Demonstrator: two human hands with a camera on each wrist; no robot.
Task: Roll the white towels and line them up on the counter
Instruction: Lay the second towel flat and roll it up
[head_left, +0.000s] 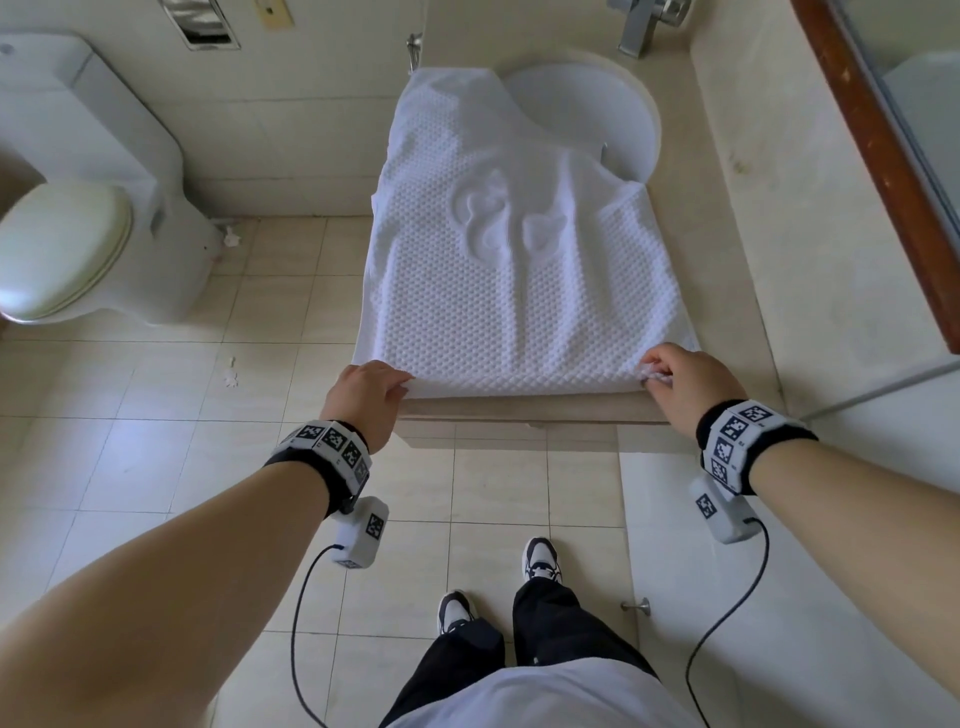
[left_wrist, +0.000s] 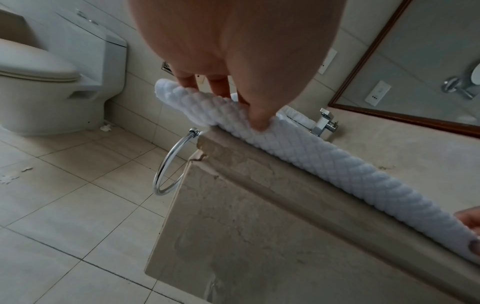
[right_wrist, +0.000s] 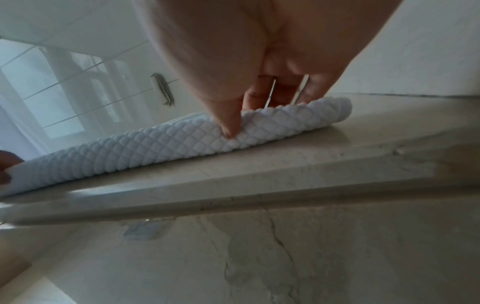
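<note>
A white waffle-textured towel (head_left: 519, 260) lies spread lengthwise on the beige stone counter (head_left: 753, 249), its far end draped over the round sink (head_left: 608, 104). Its near edge (left_wrist: 324, 162) is turned up into a thin first roll along the counter's front edge. My left hand (head_left: 402, 384) pinches the near left corner, thumb in front and fingers behind (left_wrist: 218, 88). My right hand (head_left: 652, 371) pinches the near right corner (right_wrist: 259, 127) in the same way. In the right wrist view the roll (right_wrist: 130, 152) runs leftward toward my other hand.
A white toilet (head_left: 67, 208) stands on the tiled floor to the left. A chrome towel ring (left_wrist: 171, 164) hangs on the counter's left side. A faucet (head_left: 644, 26) sits behind the sink and a wood-framed mirror (head_left: 883, 130) lines the right wall. My feet (head_left: 540, 561) stand below the counter.
</note>
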